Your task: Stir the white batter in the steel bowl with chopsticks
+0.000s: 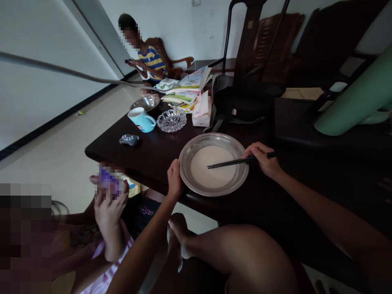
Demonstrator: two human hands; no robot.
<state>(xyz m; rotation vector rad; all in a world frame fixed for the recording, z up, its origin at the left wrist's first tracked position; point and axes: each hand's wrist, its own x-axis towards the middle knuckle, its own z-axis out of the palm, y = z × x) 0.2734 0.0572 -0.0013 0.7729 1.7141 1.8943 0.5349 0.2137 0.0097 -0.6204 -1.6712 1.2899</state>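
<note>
A wide metal bowl of pale, milky batter stands near the front edge of the dark table. At its left rim, my left hand is closed on the edge, the thumb on top and the other fingers mostly hidden. My right hand grips a pair of dark chopsticks over the right rim. Their tips reach the batter near the middle of the bowl.
On the dark table are a grey game controller, blue mug, glass dish, tissue pack, books and black bag. One person sits beyond; another's hand is at left.
</note>
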